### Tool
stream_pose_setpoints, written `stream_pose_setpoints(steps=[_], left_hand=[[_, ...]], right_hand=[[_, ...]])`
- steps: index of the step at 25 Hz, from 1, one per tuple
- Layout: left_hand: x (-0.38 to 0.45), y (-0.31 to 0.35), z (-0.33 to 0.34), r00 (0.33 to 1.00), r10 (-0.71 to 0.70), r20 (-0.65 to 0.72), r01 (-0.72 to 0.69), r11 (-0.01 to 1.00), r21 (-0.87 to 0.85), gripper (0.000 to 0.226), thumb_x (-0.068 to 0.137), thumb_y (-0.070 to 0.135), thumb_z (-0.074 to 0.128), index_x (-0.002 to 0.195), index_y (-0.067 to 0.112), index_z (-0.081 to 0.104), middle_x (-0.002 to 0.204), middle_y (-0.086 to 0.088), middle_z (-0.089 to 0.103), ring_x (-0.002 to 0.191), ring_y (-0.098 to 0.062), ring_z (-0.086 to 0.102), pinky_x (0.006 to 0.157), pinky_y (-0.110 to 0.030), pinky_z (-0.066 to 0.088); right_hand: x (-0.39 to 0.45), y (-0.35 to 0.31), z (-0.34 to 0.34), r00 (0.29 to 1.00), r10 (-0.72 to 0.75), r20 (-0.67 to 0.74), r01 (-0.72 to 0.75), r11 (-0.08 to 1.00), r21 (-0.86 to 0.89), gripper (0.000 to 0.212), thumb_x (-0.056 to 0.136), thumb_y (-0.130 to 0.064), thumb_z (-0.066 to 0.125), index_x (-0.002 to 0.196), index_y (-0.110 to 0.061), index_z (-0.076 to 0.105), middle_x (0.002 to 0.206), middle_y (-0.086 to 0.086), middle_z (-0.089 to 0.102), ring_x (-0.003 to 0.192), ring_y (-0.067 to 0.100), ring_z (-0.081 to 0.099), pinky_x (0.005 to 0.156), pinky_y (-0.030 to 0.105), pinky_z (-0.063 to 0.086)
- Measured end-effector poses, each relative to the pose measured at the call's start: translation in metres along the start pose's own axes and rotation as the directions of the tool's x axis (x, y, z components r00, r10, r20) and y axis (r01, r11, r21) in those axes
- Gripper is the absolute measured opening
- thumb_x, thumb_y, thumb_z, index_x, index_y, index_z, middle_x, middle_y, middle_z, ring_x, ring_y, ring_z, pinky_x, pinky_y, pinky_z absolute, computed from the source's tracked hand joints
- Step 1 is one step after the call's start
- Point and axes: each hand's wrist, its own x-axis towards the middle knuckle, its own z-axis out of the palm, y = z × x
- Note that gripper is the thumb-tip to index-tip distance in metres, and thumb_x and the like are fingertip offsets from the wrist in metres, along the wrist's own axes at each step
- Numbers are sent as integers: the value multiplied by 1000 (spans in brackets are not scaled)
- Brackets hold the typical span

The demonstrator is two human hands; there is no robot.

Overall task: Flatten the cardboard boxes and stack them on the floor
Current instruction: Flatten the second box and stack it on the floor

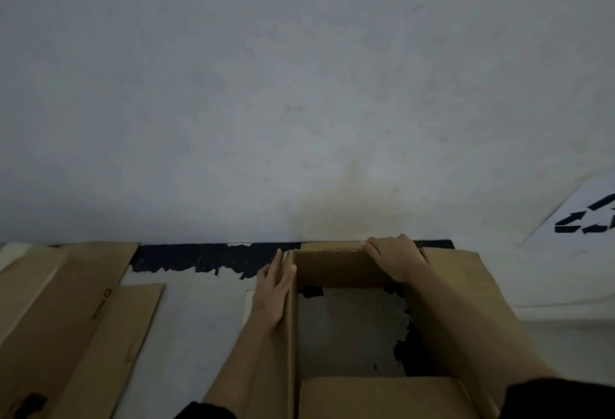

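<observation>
An open cardboard box (359,329) stands on the floor (199,312) against the pale wall (299,86), open at top and bottom so the floor shows through it. The left hand (274,289) lies flat along the outside of the box's left wall, its fingers (278,264) straight and held together, reaching the far corner. The right hand (396,260) rests over the top edge of the far wall, its fingers (374,249) close together and curled over the rim. To the left, flattened cardboard sheets (66,319) lie overlapped on the floor. A white sheet with a black arrow mark (585,222) hangs on the wall at right.
</observation>
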Motion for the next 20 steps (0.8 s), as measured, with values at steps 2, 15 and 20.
stream_pose_setpoints(steps=[2,15,20], left_hand=[[-7,-1,-2,1000,-10,-21,13,991,134,61,95,49,36,150,36,13,156,-10,16,140,-32,28,114,-47,23],[-141,-75,-44,971,-7,-238,71,963,260,61,96,46,40,147,16,27,145,-15,38,130,-33,42,111,-48,30],[-189,-93,-32,801,-141,-582,135,989,-54,39,101,21,37,136,6,46,127,-23,57,116,-38,53,97,-45,42]], right_hand=[[-17,-10,12,977,24,-212,-20,1000,19,47,100,-34,21,144,-18,28,151,8,34,139,25,33,111,46,25],[-150,-69,-51,904,-66,422,-190,822,536,57,99,-45,24,102,-3,62,89,5,57,76,17,51,78,32,40],[-213,-94,-82,811,-226,540,-89,865,495,39,99,-37,35,106,-10,62,101,14,65,89,30,63,83,37,51]])
